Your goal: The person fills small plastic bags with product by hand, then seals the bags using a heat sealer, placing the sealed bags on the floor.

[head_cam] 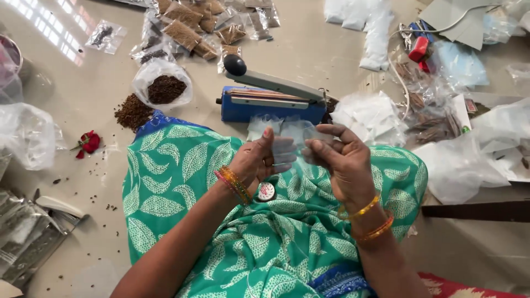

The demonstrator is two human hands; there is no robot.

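Looking down from the head camera, a person sits on a pale tiled floor (94,94) with a green leaf-print garment (221,221) spread across the lap. Both hands are raised over the lap and meet on a small clear plastic pouch (287,144). The left hand (255,161), with a band of coloured bangles (234,184) at the wrist, pinches the pouch's left side between thumb and fingers. The right hand (338,160), wearing orange and yellow bangles (369,221), grips the right side with its fingers curled around the film. The pouch hangs between the two hands, above the knees and just in front of a blue impulse heat sealer (270,99), whose grey lever arm with a black knob is tilted up.

Just left of the sealer an open plastic bag of dark brown seeds (164,87) sits on the floor, with a loose heap of the same seeds (132,111) beside it. Farther back lie several filled and sealed packets (190,30) of brown material. A small red rose (88,142) lies on the floor at the left, well apart from the hands. A stack of empty clear pouches (371,116) rests to the right of the sealer, and red-handled scissors (418,48) lie beyond them. Silvery foil pouches (27,237) lie at the lower left edge.
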